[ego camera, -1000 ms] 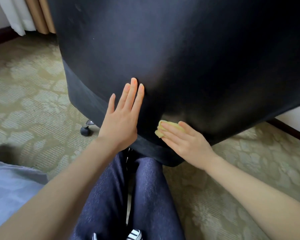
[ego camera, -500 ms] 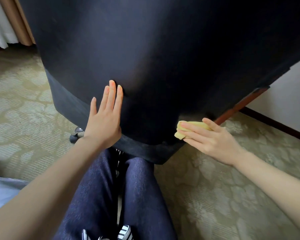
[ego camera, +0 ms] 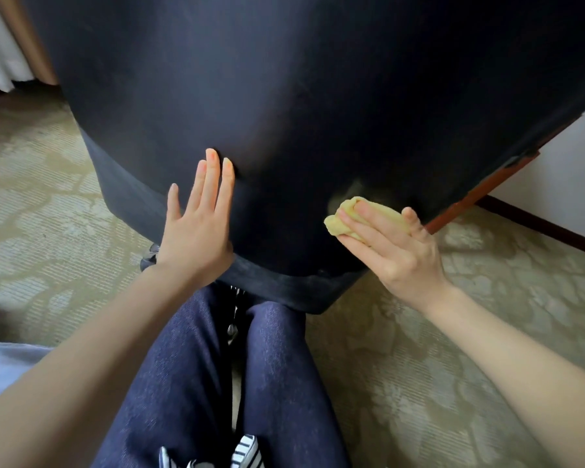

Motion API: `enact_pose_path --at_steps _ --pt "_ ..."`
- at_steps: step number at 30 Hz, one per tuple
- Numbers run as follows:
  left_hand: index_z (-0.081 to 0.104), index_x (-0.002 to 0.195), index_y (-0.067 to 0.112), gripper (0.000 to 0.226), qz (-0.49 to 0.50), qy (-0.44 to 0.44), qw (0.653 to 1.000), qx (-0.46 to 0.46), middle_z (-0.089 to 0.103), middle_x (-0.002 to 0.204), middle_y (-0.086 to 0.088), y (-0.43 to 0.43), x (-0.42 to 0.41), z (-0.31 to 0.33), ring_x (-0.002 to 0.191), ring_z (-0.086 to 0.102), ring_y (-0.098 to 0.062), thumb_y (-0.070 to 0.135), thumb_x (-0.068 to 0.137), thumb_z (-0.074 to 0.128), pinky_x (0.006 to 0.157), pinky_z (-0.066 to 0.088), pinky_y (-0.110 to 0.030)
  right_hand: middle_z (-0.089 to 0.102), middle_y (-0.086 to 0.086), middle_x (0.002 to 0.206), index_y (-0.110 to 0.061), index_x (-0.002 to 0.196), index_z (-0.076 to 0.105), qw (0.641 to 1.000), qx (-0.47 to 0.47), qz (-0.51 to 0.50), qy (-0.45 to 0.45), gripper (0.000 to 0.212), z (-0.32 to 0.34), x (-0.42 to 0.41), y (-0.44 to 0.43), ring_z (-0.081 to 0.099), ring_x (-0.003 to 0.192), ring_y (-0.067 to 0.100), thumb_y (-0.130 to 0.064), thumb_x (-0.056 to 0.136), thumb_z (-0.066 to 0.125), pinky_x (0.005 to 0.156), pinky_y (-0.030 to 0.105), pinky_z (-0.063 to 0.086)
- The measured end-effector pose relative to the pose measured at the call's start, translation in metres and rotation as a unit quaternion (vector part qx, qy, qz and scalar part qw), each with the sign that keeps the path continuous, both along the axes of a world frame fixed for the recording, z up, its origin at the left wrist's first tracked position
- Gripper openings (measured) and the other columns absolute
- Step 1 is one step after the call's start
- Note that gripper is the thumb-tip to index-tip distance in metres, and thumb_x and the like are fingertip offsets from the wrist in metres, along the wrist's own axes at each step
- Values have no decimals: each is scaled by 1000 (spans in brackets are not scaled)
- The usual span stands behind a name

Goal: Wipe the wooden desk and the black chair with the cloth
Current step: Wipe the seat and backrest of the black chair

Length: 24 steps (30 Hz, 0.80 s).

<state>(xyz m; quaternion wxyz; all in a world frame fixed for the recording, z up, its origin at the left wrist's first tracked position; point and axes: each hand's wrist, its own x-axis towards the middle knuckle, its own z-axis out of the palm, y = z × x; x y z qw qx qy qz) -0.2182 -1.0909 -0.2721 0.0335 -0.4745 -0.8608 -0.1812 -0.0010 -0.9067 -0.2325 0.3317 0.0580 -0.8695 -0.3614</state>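
The black chair (ego camera: 284, 96) fills the upper half of the head view, its smooth back facing me. My left hand (ego camera: 200, 228) lies flat on the lower left of the chair back, fingers together and pointing up. My right hand (ego camera: 389, 244) presses a bunched yellow cloth (ego camera: 345, 214) against the lower right of the chair back, near its bottom edge. The wooden desk shows only as a reddish-brown edge (ego camera: 480, 194) behind the chair on the right.
Patterned beige carpet (ego camera: 453, 349) covers the floor on both sides. A chair caster (ego camera: 149, 258) sits below my left hand. My legs in dark blue trousers (ego camera: 217, 383) are under the chair. A curtain (ego camera: 4, 45) hangs top left, and a white wall with dark skirting (ego camera: 554, 231) stands right.
My right hand has slid the cloth rightward along the chair's lower back, then slightly back left and up. My left hand stays flat on the chair. The view has shifted.
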Motion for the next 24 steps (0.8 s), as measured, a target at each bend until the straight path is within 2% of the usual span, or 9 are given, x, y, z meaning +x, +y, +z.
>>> enact_pose_path --at_steps 2,6,10,13,15,17,19,22,24 --pt "-14 149 10 106 2 4 1000 5 -22 156 -9 1 0 0 146 -13 -24 -3 72 57 114 9 -55 56 1 131 -15 120 64 999 -17 4 -32 34 -23 2 1 50 124 14 -2 88 65 119 37 9" --pt "-8 150 7 103 11 15 1000 23 -15 158 -13 4 2 -3 146 -9 -27 -6 69 55 113 12 -55 49 2 137 -10 132 50 994 -79 13 -78 39 -65 7 1 45 128 13 -1 94 54 112 35 30" --pt "-8 149 3 101 28 13 999 25 -14 157 -17 8 7 -7 146 -7 -29 -8 67 49 113 14 -53 52 4 135 -8 123 61 986 -113 17 -121 31 -94 8 0 42 130 12 1 95 49 117 32 21" --pt "-10 148 1 102 36 10 999 18 -15 157 -18 10 7 -8 146 -9 -30 -8 66 49 114 13 -52 54 7 135 -6 117 65 978 -101 21 -179 29 -114 12 4 36 134 13 0 97 45 118 34 18" --pt "-9 148 1 102 40 10 999 13 -13 157 -19 11 7 -8 146 -8 -31 -8 65 49 114 14 -52 54 8 136 -6 119 65 967 -71 15 -244 27 -127 16 7 39 134 16 -7 95 53 117 36 21" --pt "-10 148 1 102 41 5 999 8 -14 156 -20 11 7 -8 146 -8 -32 -9 65 48 114 14 -51 54 6 136 -8 121 64 949 -35 -9 -314 37 -133 20 6 43 132 17 -18 85 68 116 37 23" --pt "-13 148 1 101 42 -3 999 4 -17 156 -19 11 8 -7 145 -10 -31 -8 66 47 115 13 -50 59 4 130 -11 116 68 939 -38 -21 -341 39 -131 23 -1 48 128 17 -22 78 75 115 39 26" --pt "-15 148 4 102 30 -25 999 9 -20 156 -16 8 10 -3 145 -12 -31 -5 68 49 115 11 -50 63 2 125 -15 107 72 935 -140 16 -325 23 -116 26 -19 51 126 20 -13 90 57 109 46 31" --pt "-15 149 12 105 25 -51 998 24 -22 156 -10 4 13 0 146 -10 -29 -1 70 53 116 6 -49 61 1 128 -17 109 72 923 -235 17 -306 34 -98 25 -39 49 127 22 -14 97 39 108 50 33"
